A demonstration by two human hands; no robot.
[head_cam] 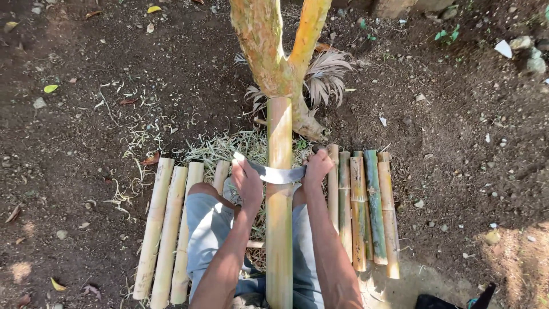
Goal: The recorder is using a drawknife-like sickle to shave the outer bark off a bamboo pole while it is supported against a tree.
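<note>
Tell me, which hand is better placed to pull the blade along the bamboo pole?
Probably the right hand: it grips the handle end of the curved blade, while the left hand only holds its other end.

The bamboo pole point(279, 229) and both forearms are cut off by the bottom edge.

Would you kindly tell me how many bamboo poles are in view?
10: one pole under both hands, four left, five right; legs may hide others.

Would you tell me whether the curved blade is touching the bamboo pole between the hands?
Touching: the head view shows the blade lying across the bamboo pole without a gap.
</note>
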